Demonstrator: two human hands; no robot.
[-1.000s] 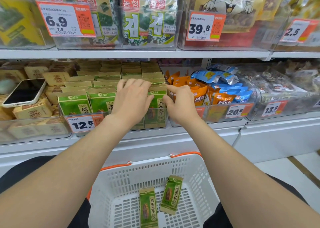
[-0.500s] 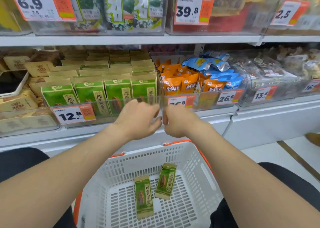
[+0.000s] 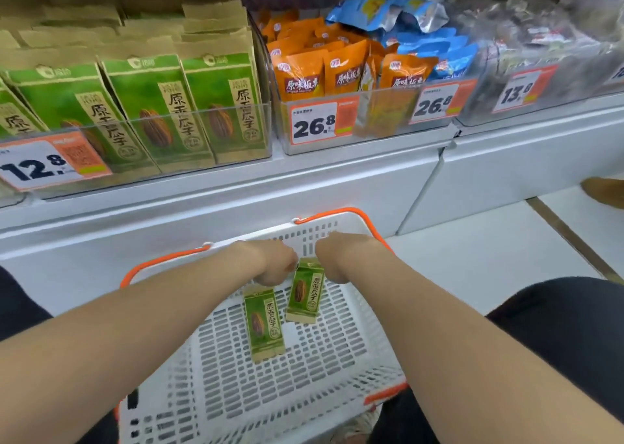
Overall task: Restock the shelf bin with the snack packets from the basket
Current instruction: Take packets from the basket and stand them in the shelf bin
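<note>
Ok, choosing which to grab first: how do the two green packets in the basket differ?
The nearer green packet stops just short of the left hand, top leaning left; the farther green packet leans right, its top between left hand and right hand. Both lie face up in the white plastic basket.

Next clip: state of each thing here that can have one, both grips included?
left grip: down in the basket, at the packets' top ends; fingers hidden, hold unclear.
right grip: down in the basket, by the right packet's top end; hold unclear.
left packet: flat on the basket floor.
right packet: on the basket floor, angled, top between the grips.
basket: holds two packets.
shelf bin: full of upright green packets.
</note>
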